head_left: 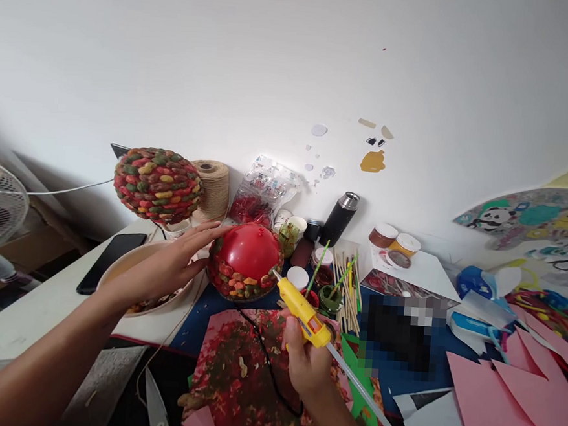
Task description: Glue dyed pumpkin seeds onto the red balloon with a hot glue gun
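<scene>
Gripping yellow glue gun [301,309] in curled fingers of R hand [308,364]; running gun's long axis diagonally, lower R to upper L, & aiming nozzle [276,275] at R side of red balloon [249,249], nr upper edge of stuck-on coloured pieces [240,286]; touching or stopping just short, not showing clearly; having balloon fwd & L of R fingers, fwd & R of L hand [176,257]; keeping L fingers straight & grasping nothing, alongside balloon's upper L, prob touching; seeing balloon sitting knot-up on counter [190,333], btwn bowl [120,258] on L & green paint jar [329,305] on R; showing bare red above pieces; facing tight room R, w/ white lid [297,278] just beyond nozzle; finding open room overhead & twd body, over paint-smeared paper [222,358]; noting black cord [267,358] crossing that paper; trailing glue stick [366,389] from gun's rear, lower R.
</scene>
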Demonstrator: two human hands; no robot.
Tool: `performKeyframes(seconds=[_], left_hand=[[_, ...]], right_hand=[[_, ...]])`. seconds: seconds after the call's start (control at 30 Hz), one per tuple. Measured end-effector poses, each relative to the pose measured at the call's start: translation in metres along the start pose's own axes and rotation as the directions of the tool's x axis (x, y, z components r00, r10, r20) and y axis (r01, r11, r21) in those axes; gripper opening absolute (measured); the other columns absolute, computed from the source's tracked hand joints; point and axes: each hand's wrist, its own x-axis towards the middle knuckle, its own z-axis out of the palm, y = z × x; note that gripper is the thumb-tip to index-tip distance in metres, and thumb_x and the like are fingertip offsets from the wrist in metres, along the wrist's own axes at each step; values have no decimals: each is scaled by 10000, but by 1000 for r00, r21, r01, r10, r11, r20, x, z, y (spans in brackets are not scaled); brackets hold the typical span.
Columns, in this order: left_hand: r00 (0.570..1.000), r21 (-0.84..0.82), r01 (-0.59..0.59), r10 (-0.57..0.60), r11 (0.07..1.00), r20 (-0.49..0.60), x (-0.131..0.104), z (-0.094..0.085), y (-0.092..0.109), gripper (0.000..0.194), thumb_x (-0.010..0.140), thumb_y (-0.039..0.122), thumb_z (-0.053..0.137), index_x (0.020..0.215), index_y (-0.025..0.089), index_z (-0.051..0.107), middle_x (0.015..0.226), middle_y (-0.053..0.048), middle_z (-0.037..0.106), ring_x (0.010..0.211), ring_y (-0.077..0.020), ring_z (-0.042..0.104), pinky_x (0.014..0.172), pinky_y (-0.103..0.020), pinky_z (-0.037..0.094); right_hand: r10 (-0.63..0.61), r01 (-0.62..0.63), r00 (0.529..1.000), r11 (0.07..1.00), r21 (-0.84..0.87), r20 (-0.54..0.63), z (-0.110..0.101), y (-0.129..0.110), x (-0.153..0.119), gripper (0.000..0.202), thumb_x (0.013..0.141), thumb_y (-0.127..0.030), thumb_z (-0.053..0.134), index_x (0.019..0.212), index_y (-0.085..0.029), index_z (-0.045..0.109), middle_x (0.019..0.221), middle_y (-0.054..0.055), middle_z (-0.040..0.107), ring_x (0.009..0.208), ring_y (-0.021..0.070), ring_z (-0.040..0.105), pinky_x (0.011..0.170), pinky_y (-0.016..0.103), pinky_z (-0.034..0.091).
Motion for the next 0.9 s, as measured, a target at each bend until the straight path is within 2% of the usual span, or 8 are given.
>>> performKeyframes(seconds=[0.1,0.2,0.3,0.4,0.47,0.57,0.73,0.9], left_hand=[[999,-33,27,-28,999,-26,-6,-1,5,636,1102,416,422,1724,287,468,1747,-79,580,1561,-306,594,1249,-432,521],[982,-90,119,-130,989,-134,-14,4,17,566,1141,497,417,1653,288,536,1627,-87,694,1444,-307,686,1158,-404,579],[962,-79,131,-146,988,-232,-20,15,30,584,1122,596,506,1601,267,566,1561,-128,723,1395,-355,704,1156,-480,577],[961,5,98,-93,995,-261,-19,29,36,743,1055,703,606,1625,230,534,1598,-196,672,1457,-431,640,1204,-589,522],[961,50,102,-86,994,-263,-14,35,37,788,1041,716,626,1633,207,522,1609,-227,651,1478,-453,616,1220,-620,493],[962,34,126,-114,991,-249,-5,38,35,769,1041,694,640,1621,200,534,1563,-224,686,1450,-445,637,1211,-610,498],[977,-154,145,-166,977,-135,3,26,30,761,1024,711,654,1605,228,568,1583,-178,697,1429,-399,669,1223,-566,513],[975,-298,220,-221,929,32,8,4,11,844,971,735,712,1677,303,543,1695,-112,631,1514,-410,614,1271,-538,493]], right_hand=[[-22,22,1000,1000,-2,5,-1,-3,3,455,1169,-509,556,999,-185,826,585,-11,586,477,183,570,515,301,567],[-28,28,1000,1000,-12,5,-2,-6,5,444,1169,-498,565,992,-184,825,588,-10,587,485,185,579,529,306,571],[-22,21,1000,1000,1,22,-1,-6,3,432,1171,-499,571,1010,-187,824,591,-15,578,474,174,550,494,289,545],[-30,29,999,999,22,15,1,-2,0,415,1168,-498,586,1018,-190,820,599,-20,578,467,163,531,472,274,526],[-51,51,999,999,18,7,2,0,-1,398,1167,-481,594,1008,-192,816,613,-14,593,476,163,548,471,267,524],[-85,85,996,996,0,5,4,1,-1,363,1169,-433,597,997,-193,809,638,0,628,507,173,598,497,267,545],[-117,117,993,993,4,-18,5,0,0,305,1165,-386,601,1029,-201,801,749,47,728,630,214,714,614,301,622],[-107,107,994,994,17,22,4,-1,-1,290,1170,-361,580,1042,-206,789,673,12,673,531,190,646,544,286,583]])
